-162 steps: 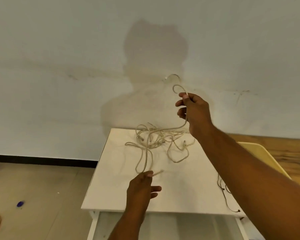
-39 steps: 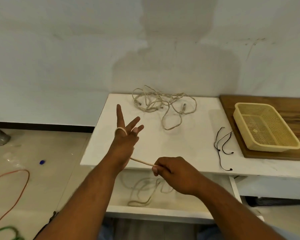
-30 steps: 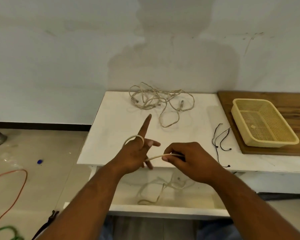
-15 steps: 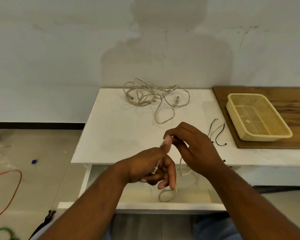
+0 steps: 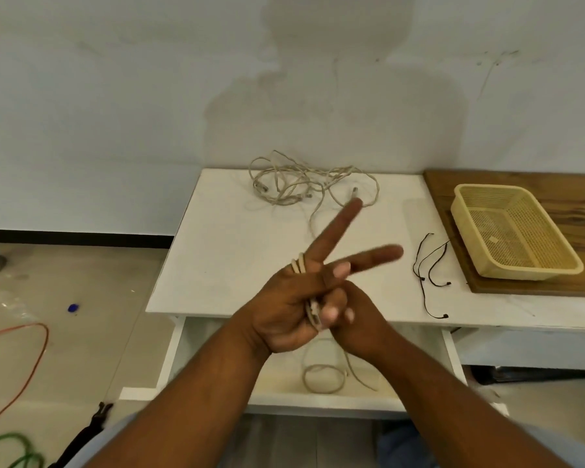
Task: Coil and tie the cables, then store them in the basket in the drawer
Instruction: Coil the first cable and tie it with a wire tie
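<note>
My left hand [image 5: 284, 309] is raised over the table's front edge with two fingers stretched out. A beige cable [image 5: 299, 263] is wound in a few turns round the base of those fingers and runs across the palm. My right hand [image 5: 362, 325] lies just behind and under the left, fingers curled at the cable, partly hidden. The cable's loose tail [image 5: 321, 378] hangs down and loops on the floor of the open drawer [image 5: 318, 405]. A yellow mesh basket [image 5: 517, 274] stands on a wooden board at the right, not in the drawer.
A tangle of beige cables [image 5: 301, 187] lies at the back of the white table [image 5: 217, 265]. A thin black cable [image 5: 429, 275] lies left of the wooden board [image 5: 554, 184]. Orange cable [image 5: 38, 349] and green cable [image 5: 11, 440] trail on the floor at left.
Over the last second the cable has been wound round my left fingers by my right hand, which has slid under the left. The loop in the drawer has shrunk.
</note>
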